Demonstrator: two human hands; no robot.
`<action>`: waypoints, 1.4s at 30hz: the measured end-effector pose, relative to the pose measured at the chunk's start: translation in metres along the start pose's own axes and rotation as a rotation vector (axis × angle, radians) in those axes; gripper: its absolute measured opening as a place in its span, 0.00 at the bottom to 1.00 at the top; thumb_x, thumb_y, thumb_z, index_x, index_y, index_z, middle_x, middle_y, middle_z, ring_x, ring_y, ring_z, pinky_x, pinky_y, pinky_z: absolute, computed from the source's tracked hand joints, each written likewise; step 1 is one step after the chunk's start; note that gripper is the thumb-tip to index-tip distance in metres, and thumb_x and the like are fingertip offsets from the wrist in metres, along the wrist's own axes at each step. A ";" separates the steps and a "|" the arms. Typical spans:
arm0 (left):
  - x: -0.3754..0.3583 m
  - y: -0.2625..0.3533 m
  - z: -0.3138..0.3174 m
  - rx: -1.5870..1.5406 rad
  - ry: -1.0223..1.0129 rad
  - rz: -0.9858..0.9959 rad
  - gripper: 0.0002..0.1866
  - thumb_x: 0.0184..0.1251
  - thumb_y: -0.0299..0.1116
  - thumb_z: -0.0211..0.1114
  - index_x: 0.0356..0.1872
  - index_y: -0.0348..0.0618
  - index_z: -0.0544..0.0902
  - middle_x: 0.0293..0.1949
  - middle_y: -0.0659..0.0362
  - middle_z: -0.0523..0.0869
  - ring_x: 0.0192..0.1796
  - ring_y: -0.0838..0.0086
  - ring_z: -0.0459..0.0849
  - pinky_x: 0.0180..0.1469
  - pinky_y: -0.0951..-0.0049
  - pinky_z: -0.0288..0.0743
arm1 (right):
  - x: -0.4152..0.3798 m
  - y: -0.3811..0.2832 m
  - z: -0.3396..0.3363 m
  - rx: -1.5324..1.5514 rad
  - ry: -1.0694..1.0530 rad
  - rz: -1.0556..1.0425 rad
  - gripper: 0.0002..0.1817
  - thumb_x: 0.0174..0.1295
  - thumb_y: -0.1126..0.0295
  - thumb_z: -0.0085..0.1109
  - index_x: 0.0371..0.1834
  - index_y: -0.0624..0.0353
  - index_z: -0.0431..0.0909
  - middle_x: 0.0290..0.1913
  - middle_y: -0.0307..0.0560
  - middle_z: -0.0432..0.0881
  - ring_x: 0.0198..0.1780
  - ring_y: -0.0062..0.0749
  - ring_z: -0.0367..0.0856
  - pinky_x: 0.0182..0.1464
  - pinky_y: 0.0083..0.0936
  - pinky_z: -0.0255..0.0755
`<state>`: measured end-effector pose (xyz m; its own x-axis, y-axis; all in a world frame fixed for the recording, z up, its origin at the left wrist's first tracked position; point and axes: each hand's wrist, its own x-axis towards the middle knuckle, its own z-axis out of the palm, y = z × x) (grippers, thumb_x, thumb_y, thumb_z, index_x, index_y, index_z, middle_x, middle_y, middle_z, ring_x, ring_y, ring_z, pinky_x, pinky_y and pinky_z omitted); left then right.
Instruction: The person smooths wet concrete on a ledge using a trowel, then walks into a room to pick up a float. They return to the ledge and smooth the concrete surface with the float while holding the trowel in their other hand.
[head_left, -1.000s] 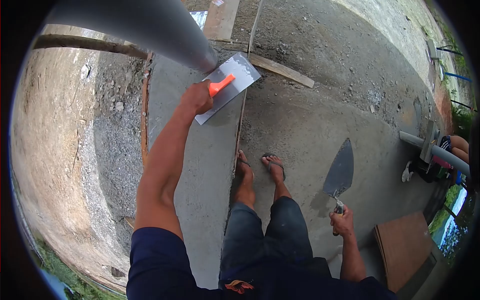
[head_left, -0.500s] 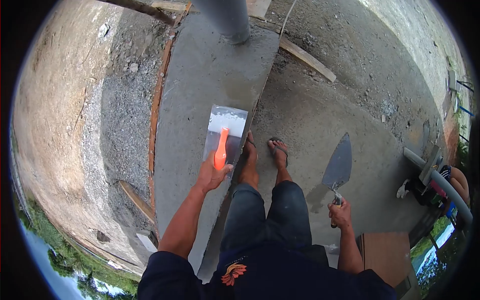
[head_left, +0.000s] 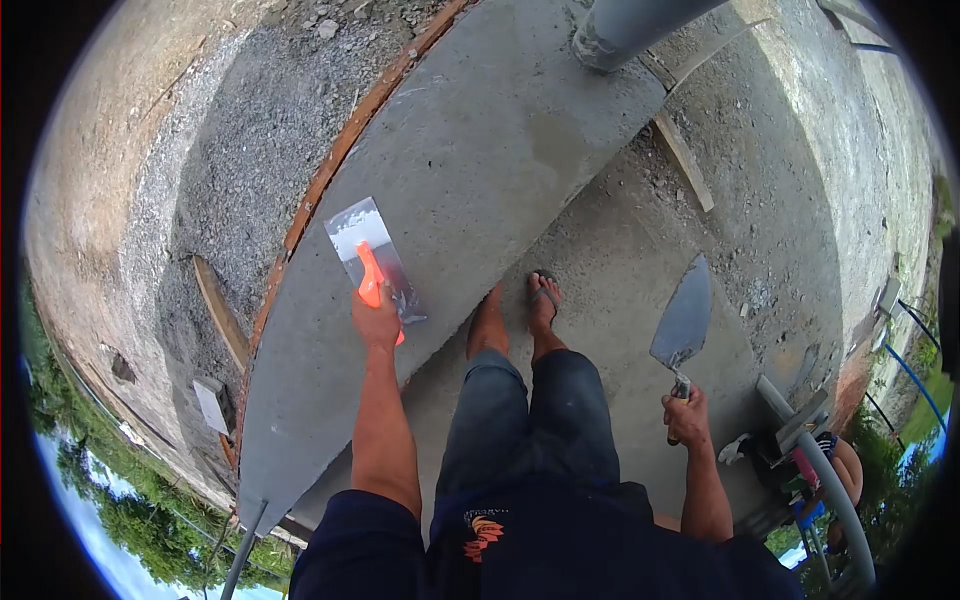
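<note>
My left hand (head_left: 376,320) is closed around the orange handle of a rectangular finishing trowel (head_left: 352,225), its metal blade over the smooth grey concrete slab (head_left: 470,140). Pale wet residue marks the blade's far end. On the other side, my right hand (head_left: 686,415) grips the handle of a pointed brick trowel (head_left: 682,318), its grey blade aimed away from me above the lower concrete floor. Both sandalled feet show between the hands, close to the slab's edge.
A reddish-brown form board (head_left: 340,150) borders the slab's left side, with gravel (head_left: 230,180) beyond. A thick grey post (head_left: 640,30) rises from the slab's far end. Wooden pieces (head_left: 684,160) lie on the ground. At right, another person (head_left: 845,470) is partly visible behind a grey pipe (head_left: 835,490).
My view has turned, so the slab now slants and the post sits farther right. The finishing trowel has shifted left over the slab and tilted. Both hands keep their tools.
</note>
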<state>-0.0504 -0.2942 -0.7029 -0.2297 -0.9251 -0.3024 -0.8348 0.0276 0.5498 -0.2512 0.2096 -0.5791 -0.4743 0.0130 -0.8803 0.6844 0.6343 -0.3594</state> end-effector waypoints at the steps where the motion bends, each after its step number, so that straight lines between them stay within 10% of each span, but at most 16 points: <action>1: 0.004 -0.026 -0.012 -0.030 0.082 -0.036 0.13 0.66 0.36 0.65 0.42 0.37 0.77 0.31 0.54 0.83 0.30 0.65 0.84 0.35 0.63 0.78 | 0.004 -0.005 -0.005 -0.009 -0.010 -0.022 0.09 0.53 0.74 0.63 0.31 0.58 0.70 0.19 0.37 0.74 0.17 0.22 0.74 0.20 0.22 0.67; 4: -0.003 -0.053 -0.055 -0.444 -0.056 -0.381 0.10 0.64 0.29 0.64 0.41 0.37 0.75 0.28 0.58 0.80 0.20 0.73 0.79 0.22 0.69 0.75 | 0.008 -0.019 -0.016 -0.041 -0.033 -0.081 0.09 0.53 0.74 0.63 0.31 0.59 0.70 0.19 0.37 0.74 0.17 0.22 0.73 0.20 0.22 0.67; 8: -0.076 0.046 -0.010 -0.542 -0.265 -0.287 0.13 0.59 0.20 0.63 0.43 0.37 0.72 0.28 0.57 0.78 0.16 0.77 0.76 0.17 0.73 0.72 | 0.005 -0.051 -0.016 -0.188 -0.074 -0.155 0.08 0.53 0.73 0.62 0.31 0.59 0.70 0.18 0.38 0.73 0.16 0.23 0.73 0.19 0.22 0.66; 11: -0.104 0.084 0.054 -0.230 -0.330 -0.162 0.24 0.56 0.34 0.66 0.53 0.37 0.74 0.46 0.35 0.83 0.53 0.37 0.79 0.56 0.49 0.73 | 0.007 -0.074 -0.002 -0.277 -0.110 -0.232 0.08 0.53 0.73 0.61 0.32 0.59 0.70 0.18 0.38 0.73 0.15 0.24 0.73 0.18 0.23 0.66; 14: -0.102 0.059 0.046 -0.220 -0.376 -0.305 0.28 0.58 0.31 0.63 0.61 0.42 0.68 0.45 0.34 0.83 0.52 0.37 0.79 0.56 0.46 0.73 | 0.006 -0.098 0.010 -0.442 -0.148 -0.290 0.09 0.53 0.71 0.61 0.32 0.59 0.70 0.19 0.39 0.73 0.16 0.24 0.74 0.18 0.23 0.67; 30: -0.179 -0.480 -0.297 -0.031 0.528 -0.844 0.16 0.55 0.28 0.64 0.46 0.37 0.76 0.36 0.47 0.86 0.31 0.59 0.87 0.36 0.59 0.80 | -0.069 -0.106 0.188 -0.654 -0.309 -0.424 0.09 0.54 0.71 0.60 0.33 0.58 0.68 0.16 0.41 0.72 0.13 0.25 0.71 0.17 0.22 0.69; 34: -0.217 -0.599 -0.370 -0.125 0.698 -0.825 0.19 0.53 0.31 0.68 0.46 0.38 0.77 0.41 0.47 0.85 0.41 0.57 0.86 0.46 0.60 0.78 | -0.101 -0.098 0.253 -0.719 -0.366 -0.467 0.10 0.53 0.70 0.61 0.32 0.59 0.68 0.16 0.41 0.73 0.13 0.25 0.71 0.17 0.22 0.69; 37: -0.214 -0.649 -0.403 0.041 0.597 -0.916 0.21 0.51 0.34 0.71 0.46 0.38 0.78 0.42 0.49 0.85 0.47 0.58 0.85 0.51 0.60 0.76 | -0.125 -0.094 0.305 -0.789 -0.394 -0.484 0.09 0.52 0.71 0.60 0.32 0.59 0.68 0.16 0.41 0.73 0.13 0.24 0.72 0.17 0.22 0.69; 42: -0.163 -0.634 -0.390 -0.259 0.583 -1.059 0.17 0.51 0.26 0.61 0.45 0.36 0.81 0.32 0.52 0.86 0.29 0.65 0.87 0.34 0.62 0.80 | -0.155 -0.092 0.364 -0.869 -0.446 -0.524 0.08 0.52 0.74 0.59 0.31 0.59 0.69 0.17 0.40 0.73 0.14 0.23 0.74 0.18 0.21 0.69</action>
<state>0.7112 -0.3090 -0.6984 0.8111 -0.4782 -0.3368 -0.3346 -0.8516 0.4035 -0.0389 -0.1322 -0.5230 -0.2299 -0.5846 -0.7781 -0.2475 0.8083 -0.5342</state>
